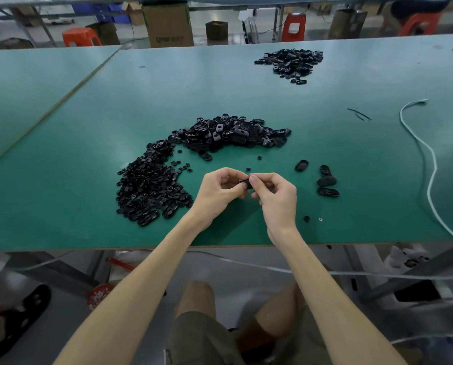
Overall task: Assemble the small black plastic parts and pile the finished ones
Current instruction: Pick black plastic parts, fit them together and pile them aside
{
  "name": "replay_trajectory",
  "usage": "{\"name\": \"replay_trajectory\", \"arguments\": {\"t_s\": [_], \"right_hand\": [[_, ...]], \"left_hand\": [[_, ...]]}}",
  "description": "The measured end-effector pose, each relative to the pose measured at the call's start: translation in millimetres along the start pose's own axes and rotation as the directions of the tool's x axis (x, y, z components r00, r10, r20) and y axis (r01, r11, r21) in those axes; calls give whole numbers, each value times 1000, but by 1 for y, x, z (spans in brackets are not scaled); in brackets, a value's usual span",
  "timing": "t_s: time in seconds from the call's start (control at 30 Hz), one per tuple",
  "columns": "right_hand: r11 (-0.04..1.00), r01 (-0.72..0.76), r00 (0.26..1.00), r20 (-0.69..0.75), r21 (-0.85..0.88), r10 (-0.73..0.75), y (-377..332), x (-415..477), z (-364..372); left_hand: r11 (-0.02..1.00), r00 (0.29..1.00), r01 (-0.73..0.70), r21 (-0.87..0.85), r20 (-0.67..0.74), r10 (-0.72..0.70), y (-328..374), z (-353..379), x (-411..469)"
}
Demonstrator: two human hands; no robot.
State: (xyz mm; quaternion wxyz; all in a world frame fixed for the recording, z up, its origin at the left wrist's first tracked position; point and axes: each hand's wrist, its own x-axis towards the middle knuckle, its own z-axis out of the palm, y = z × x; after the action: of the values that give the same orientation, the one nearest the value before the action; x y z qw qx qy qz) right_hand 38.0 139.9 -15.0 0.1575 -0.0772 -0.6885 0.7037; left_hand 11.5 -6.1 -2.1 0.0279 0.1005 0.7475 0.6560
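Note:
My left hand and my right hand meet above the green table, and both pinch one small black plastic part between their fingertips. Most of that part is hidden by my fingers. A big heap of small black parts lies to the left of my hands. A heap of larger oval black parts lies just beyond them. To the right, a few oval parts lie together on the table. Another pile of black parts sits far back.
A white cable snakes along the table's right side. Thin black strands lie near it. Single small parts dot the table by its front edge. Cardboard boxes and orange stools stand behind the table.

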Motion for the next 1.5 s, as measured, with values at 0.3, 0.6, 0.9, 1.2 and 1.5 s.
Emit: {"name": "replay_trajectory", "arguments": {"t_s": [0.3,0.6,0.9,1.2,1.5], "right_hand": [[1000,-7,1000,2,-9,7,0,-1,1],[1000,-12,1000,12,-26,12,-1,-1,1],[1000,-16,1000,-10,10,17,-1,-1,2],[981,-2,999,34,-195,9,-4,1,9],[980,-166,977,151,112,148,-13,-10,3]], "left_hand": [[1000,1000,20,17,0,-20,2,-1,0],[999,999,29,36,14,-30,5,-2,-1],[1000,1000,7,-27,7,-6,-2,-2,0],[990,991,-126,61,-34,128,37,21,27],[914,921,-207,349,386,61,72,101,48]]}}
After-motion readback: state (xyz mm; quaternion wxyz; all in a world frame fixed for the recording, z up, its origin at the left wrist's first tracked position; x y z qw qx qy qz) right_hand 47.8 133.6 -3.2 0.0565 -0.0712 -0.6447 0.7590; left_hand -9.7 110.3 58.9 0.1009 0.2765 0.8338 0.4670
